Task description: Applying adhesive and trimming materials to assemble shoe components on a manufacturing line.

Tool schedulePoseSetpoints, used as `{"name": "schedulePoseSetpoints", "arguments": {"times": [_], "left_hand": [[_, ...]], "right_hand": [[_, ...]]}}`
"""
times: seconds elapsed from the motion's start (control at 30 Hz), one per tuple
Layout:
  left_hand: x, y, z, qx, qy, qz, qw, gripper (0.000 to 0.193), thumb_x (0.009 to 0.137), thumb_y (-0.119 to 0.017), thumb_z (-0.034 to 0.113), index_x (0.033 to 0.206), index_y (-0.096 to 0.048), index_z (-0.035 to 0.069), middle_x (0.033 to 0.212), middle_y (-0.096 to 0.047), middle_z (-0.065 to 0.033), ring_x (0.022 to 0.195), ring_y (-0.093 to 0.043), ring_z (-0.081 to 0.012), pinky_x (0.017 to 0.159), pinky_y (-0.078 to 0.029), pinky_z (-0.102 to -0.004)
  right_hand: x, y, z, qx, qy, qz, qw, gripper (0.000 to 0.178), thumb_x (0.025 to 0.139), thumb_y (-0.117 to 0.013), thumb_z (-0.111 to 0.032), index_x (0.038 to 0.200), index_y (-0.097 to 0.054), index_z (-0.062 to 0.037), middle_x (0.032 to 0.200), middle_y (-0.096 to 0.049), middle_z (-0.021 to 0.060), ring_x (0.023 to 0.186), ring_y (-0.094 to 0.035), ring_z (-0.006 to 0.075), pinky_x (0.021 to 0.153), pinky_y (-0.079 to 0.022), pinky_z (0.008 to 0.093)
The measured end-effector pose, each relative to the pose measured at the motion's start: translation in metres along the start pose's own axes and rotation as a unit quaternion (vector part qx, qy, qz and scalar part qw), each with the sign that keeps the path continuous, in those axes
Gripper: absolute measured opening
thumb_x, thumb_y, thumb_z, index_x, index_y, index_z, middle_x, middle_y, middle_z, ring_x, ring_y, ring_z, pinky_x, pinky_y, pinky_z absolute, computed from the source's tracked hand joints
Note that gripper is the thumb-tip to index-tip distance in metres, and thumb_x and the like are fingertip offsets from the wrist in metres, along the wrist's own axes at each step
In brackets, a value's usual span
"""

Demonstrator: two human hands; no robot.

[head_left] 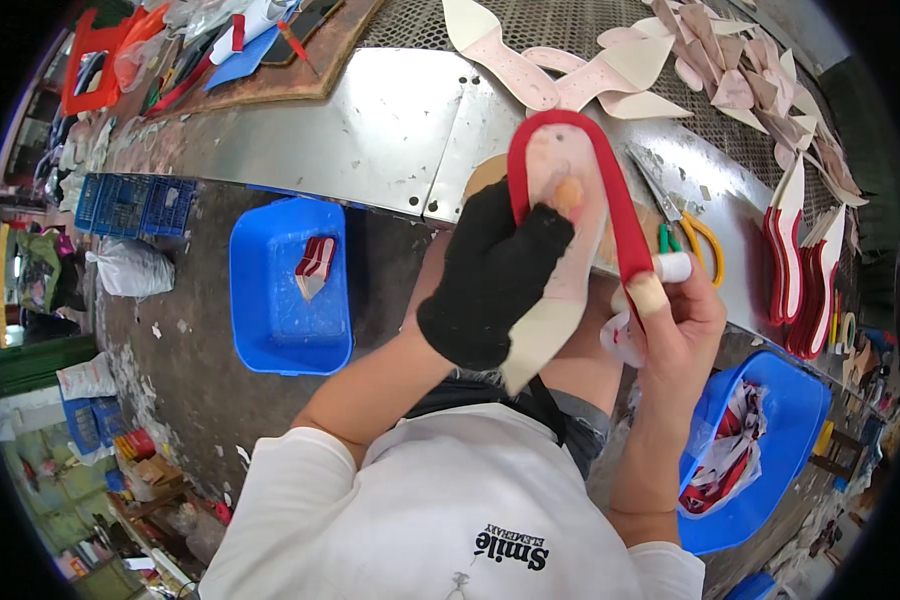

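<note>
My left hand [495, 275], in a black fingerless glove, grips a pale pink, sole-shaped shoe piece [578, 235] in front of my lap, its thumb pressing on the face. A red strip [622, 215] curves round the rounded end and runs down its right side. The piece's lower end narrows to a cream point. My right hand [682, 325] pinches the strip's lower end; pale wraps cover some of its fingertips. Scissors [670, 215] with green and yellow handles lie on the metal table just beyond that hand.
Loose pale pieces [635, 65] are spread on the mesh top. Red-edged pieces [818, 280] stand stacked at the right. A blue tub [250, 340] on the left holds a few folded pieces; another blue tub [800, 430] on the right holds red and white scraps. Tools lie on a board [340, 60].
</note>
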State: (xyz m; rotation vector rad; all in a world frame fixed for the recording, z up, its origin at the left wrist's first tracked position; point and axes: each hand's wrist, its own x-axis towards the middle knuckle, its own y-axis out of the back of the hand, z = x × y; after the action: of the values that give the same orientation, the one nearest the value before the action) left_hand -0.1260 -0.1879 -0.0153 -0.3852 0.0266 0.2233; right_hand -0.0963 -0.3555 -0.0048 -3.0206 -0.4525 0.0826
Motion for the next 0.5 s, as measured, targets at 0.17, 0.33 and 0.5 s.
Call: {"name": "schedulePoseSetpoints", "arguments": {"times": [0.17, 0.33, 0.5], "left_hand": [[0.0, -0.026, -0.001, -0.12, -0.049, 0.086, 0.988, 0.028, 0.094, -0.054, 0.017, 0.117, -0.057, 0.002, 0.104, -0.061, -0.0001, 0.085, -0.052, -0.0046, 0.073, -0.044, -0.0206], [0.002, -0.033, -0.005, -0.117, -0.068, 0.101, 0.986, 0.029, 0.094, -0.052, 0.014, 0.12, -0.055, 0.001, 0.11, -0.06, -0.0008, 0.085, -0.051, -0.0045, 0.073, -0.043, -0.0204], [0.01, -0.024, -0.006, -0.036, -0.068, 0.109, 0.991, 0.046, 0.095, -0.049, 0.034, 0.129, -0.046, 0.003, 0.101, -0.062, -0.0073, 0.089, -0.058, -0.0134, 0.077, -0.048, -0.0266]], "right_hand": [[0.001, -0.014, -0.002, -0.058, 0.064, 0.037, 0.996, 0.015, 0.077, -0.073, -0.002, 0.088, -0.065, 0.0041, 0.079, -0.05, -0.0019, 0.065, -0.05, 0.002, 0.053, -0.036, 0.0162], [0.01, -0.019, 0.004, -0.175, 0.185, 0.093, 0.962, 0.014, 0.072, -0.075, -0.001, 0.084, -0.067, 0.0024, 0.08, -0.053, 0.0025, 0.067, -0.052, 0.0078, 0.056, -0.04, 0.021], [0.02, -0.01, 0.014, -0.283, 0.313, 0.038, 0.906, 0.019, 0.067, -0.073, -0.001, 0.085, -0.066, 0.001, 0.085, -0.058, 0.01, 0.069, -0.056, 0.0194, 0.059, -0.043, 0.0257]]}}
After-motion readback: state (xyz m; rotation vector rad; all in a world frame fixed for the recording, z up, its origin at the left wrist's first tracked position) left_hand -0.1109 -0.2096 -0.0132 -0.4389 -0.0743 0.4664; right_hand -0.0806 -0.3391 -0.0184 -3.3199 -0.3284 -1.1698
